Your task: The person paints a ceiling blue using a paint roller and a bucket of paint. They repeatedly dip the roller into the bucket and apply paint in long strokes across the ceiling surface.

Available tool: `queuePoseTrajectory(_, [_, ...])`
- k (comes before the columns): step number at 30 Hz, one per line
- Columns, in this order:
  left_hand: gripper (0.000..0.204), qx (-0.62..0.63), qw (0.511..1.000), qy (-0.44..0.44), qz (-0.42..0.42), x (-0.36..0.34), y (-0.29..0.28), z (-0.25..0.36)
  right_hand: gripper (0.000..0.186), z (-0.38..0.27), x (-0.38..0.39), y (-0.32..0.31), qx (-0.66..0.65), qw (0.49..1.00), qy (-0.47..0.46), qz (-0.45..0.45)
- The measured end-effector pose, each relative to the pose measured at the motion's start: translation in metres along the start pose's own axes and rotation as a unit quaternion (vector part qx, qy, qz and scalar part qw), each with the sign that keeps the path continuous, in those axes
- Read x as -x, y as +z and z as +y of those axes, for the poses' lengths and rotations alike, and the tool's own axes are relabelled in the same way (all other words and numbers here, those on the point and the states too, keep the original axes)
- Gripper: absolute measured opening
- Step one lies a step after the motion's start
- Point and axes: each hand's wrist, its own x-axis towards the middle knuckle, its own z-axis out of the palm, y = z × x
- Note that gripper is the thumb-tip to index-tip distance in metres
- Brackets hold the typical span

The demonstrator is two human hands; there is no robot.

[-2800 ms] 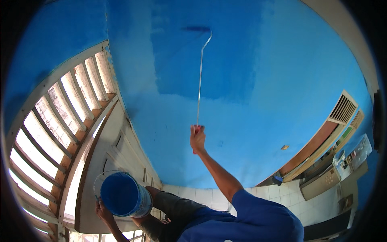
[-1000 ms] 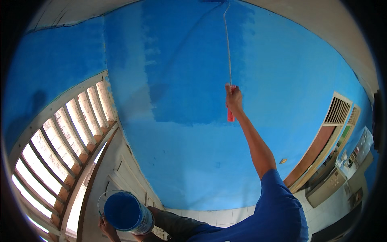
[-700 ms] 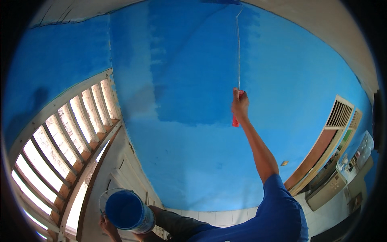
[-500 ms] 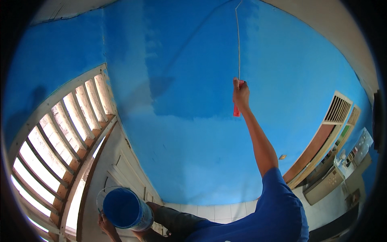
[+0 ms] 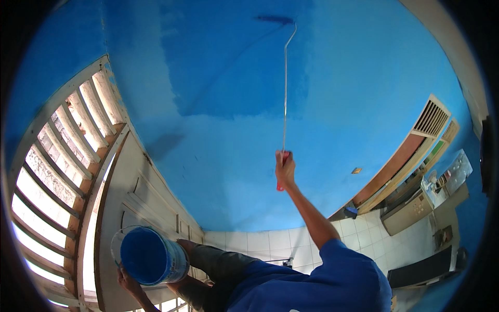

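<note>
My right hand point(image 5: 285, 170) is closed round the red handle of a paint roller point(image 5: 285, 99). Its long wire frame runs up to the blue roller head, which lies sideways against the blue wall point(image 5: 234, 171). A darker blue painted patch point(image 5: 223, 78) covers the upper wall around the head, with paler blue below and to the right. At lower left my left hand point(image 5: 129, 282) grips the side of a paint bucket point(image 5: 174, 262), partly hidden behind it. The bucket is tilted so its mouth faces me, and its inside is coated blue.
On the left, a slatted wooden window frame point(image 5: 86, 171) lets in bright light above a white panelled door point(image 5: 140, 192). To the right are a doorway with a louvred vent point(image 5: 431, 119) and a light-coloured cabinet point(image 5: 410, 213). White floor tiles point(image 5: 260, 241) lie far below.
My right hand has come down and slightly left with the roller, bringing its head into view. The view has shifted too; the bucket stays in my left hand.
</note>
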Motion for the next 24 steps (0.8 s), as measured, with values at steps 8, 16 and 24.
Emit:
queuePoseTrajectory(8, [0.035, 0.012, 1.0, 0.012, 0.006, -0.006, -0.003, -0.016, 0.034, 0.087, 0.158, -0.023, 0.057, 0.98, 0.167, -0.095])
queuePoseTrajectory(16, [0.037, 0.004, 1.0, 0.01, 0.003, -0.01, 0.001, -0.018, 0.037, 0.118, 0.234, -0.036, 0.084, 0.963, 0.228, -0.116])
queuePoseTrajectory(24, [0.036, 0.021, 1.0, 0.0, -0.01, -0.008, 0.005, -0.013, 0.032, 0.048, 0.105, -0.006, 0.024, 0.992, 0.112, -0.058])
